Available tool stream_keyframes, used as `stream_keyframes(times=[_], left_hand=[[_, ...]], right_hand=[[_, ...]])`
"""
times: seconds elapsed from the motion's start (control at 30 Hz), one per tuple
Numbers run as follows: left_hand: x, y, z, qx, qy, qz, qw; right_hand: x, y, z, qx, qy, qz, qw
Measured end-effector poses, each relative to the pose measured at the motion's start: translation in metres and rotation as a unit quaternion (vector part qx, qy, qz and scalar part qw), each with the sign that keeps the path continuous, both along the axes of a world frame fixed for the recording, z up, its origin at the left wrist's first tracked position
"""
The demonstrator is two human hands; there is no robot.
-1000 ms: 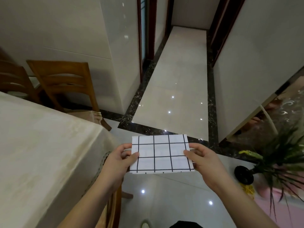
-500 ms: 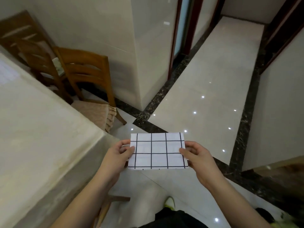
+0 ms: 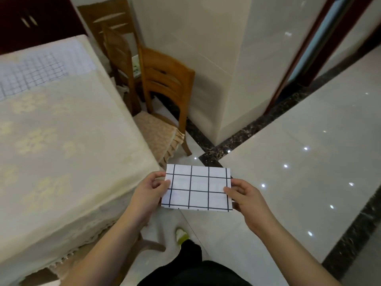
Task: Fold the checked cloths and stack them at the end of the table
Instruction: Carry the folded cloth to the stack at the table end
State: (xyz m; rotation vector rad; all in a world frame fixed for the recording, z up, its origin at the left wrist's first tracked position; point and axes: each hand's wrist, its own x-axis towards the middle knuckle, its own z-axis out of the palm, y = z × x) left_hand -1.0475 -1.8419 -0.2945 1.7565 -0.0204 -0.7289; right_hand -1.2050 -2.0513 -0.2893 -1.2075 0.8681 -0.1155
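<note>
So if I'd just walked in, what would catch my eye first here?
Most likely the folded checked cloth, held out in the air over the shiny floor, beside the table corner, pinched at its short edges by the left hand and right hand. After that, the table in its pale floral cover on the left, with more checked cloth at its far end.
</note>
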Motion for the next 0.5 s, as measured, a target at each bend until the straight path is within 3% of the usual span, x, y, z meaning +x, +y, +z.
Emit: stream_keyframes(times=[0.5], left_hand=[[0.11,0.022,-0.037,0.078,-0.023,0.12,0.989]], right_hand=[[0.182,-0.014,-0.033,-0.021,0.066,0.177,0.982]])
